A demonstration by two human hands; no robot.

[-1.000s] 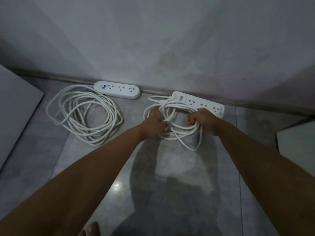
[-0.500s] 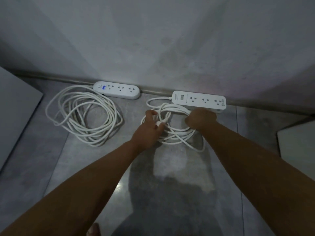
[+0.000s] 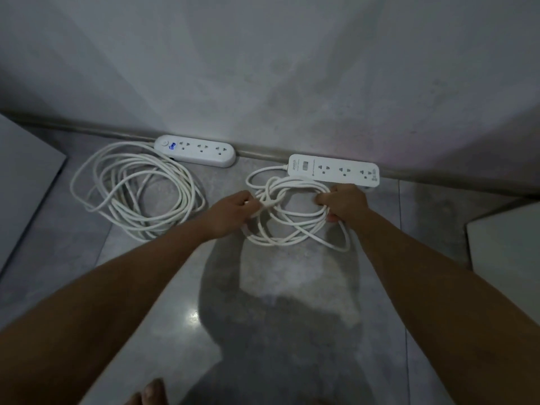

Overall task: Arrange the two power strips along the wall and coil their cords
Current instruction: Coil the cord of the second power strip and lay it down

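Holding the cord (image 3: 271, 242) tight in left hand (image 3: 230, 213) and right hand (image 3: 344, 201), lay the loops flat and even.

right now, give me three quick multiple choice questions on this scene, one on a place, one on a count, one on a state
1. The right strip lies:
A) along the foot of the wall
B) on top of a cabinet
C) in the middle of the floor

2. Sockets showing on the left strip:
A) two
B) three
C) five

3. The left hand and right hand are:
A) flat on the floor
B) lifting the left strip
C) gripping the right cord

Answers:
1 A, its long back edge runs beside the wall base.
2 B, three sockets sit in a row beside its switch.
3 C, both hands' fingers curl round the coil's loops, one hand on each side.
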